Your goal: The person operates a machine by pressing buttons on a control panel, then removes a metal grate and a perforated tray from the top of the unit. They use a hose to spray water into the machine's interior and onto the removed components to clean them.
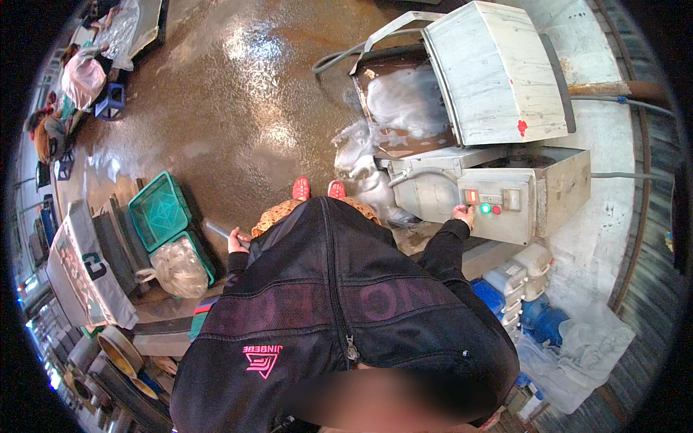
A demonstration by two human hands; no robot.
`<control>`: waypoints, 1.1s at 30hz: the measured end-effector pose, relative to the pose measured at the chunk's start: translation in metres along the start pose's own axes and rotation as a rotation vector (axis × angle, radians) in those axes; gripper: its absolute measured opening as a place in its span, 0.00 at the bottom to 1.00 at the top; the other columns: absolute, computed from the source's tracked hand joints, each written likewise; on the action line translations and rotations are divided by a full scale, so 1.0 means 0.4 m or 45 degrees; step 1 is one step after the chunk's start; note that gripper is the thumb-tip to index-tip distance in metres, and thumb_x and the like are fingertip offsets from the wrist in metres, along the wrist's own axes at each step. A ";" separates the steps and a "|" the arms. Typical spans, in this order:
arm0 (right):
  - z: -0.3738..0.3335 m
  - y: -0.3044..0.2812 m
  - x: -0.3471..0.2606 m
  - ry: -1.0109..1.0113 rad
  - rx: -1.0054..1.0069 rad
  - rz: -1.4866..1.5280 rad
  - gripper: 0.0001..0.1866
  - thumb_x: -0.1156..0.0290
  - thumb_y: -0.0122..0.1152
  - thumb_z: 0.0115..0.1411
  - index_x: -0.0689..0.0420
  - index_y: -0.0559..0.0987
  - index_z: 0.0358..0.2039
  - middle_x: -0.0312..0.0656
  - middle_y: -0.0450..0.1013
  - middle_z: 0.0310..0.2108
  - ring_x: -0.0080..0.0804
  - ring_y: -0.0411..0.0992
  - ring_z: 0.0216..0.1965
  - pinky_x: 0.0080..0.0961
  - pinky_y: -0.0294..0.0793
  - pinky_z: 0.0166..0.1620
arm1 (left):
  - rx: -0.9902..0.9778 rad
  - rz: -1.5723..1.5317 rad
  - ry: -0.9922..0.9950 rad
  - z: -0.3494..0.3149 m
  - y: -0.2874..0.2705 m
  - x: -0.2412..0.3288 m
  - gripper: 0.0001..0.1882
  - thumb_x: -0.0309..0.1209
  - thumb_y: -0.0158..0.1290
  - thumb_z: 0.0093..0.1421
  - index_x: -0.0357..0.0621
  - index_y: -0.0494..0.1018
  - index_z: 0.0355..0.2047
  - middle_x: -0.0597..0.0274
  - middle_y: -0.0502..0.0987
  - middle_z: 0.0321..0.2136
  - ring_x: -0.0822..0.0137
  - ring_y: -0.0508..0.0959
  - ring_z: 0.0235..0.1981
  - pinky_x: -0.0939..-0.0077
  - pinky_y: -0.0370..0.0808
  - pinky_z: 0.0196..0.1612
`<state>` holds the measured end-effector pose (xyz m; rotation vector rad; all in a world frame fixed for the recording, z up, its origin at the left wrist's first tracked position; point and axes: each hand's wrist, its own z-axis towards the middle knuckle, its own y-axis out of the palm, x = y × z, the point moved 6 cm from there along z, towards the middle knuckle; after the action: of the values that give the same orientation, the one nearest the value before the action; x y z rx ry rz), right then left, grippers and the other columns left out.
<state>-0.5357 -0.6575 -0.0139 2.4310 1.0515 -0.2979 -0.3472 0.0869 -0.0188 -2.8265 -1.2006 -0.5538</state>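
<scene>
My right hand (464, 214) reaches to the front of a grey metal control box (498, 224). Its fingers are at the panel just left of the lit green button (486, 208); whether a fingertip presses it I cannot tell. A red button (497, 209) sits beside the green one, and small display-like windows lie above. Low at my left side, my left hand (238, 239) has its fingers bent. A thin pale strip (216, 229) shows next to it, but what the hand holds is too small to make out.
A large white machine (498, 76) with foam in its open basin stands ahead right. Green crates (160, 209) are at my left, one holding a plastic bag (179, 267). Jugs (505, 278) stand behind right. People (83, 76) sit far left on the wet floor (253, 108).
</scene>
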 end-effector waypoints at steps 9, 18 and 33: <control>0.025 -0.011 -0.003 0.007 0.001 0.003 0.13 0.63 0.52 0.53 0.53 0.62 0.19 0.33 0.55 0.12 0.24 0.55 0.14 0.22 0.55 0.20 | 0.060 -0.041 -0.090 0.025 -0.032 -0.004 0.15 0.30 0.48 0.49 0.51 0.55 0.10 0.72 0.56 0.05 0.75 0.58 0.07 0.81 0.60 0.12; -0.041 0.008 0.001 -0.037 0.002 -0.030 0.16 0.59 0.53 0.52 0.53 0.60 0.18 0.32 0.55 0.12 0.23 0.56 0.14 0.21 0.55 0.20 | 0.018 0.015 -0.011 -0.031 0.018 0.021 0.15 0.30 0.49 0.48 0.51 0.56 0.10 0.71 0.57 0.05 0.76 0.59 0.07 0.81 0.61 0.11; -0.043 0.011 0.034 -0.002 0.036 0.050 0.14 0.60 0.50 0.54 0.53 0.61 0.19 0.32 0.53 0.11 0.23 0.53 0.12 0.21 0.53 0.18 | 0.053 0.058 -0.004 -0.047 0.027 0.047 0.16 0.30 0.48 0.49 0.50 0.55 0.09 0.70 0.56 0.04 0.74 0.59 0.07 0.80 0.61 0.12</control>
<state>-0.5232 -0.6431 -0.0027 2.4730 1.0041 -0.3030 -0.3335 0.0892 0.0065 -2.8135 -1.1319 -0.5162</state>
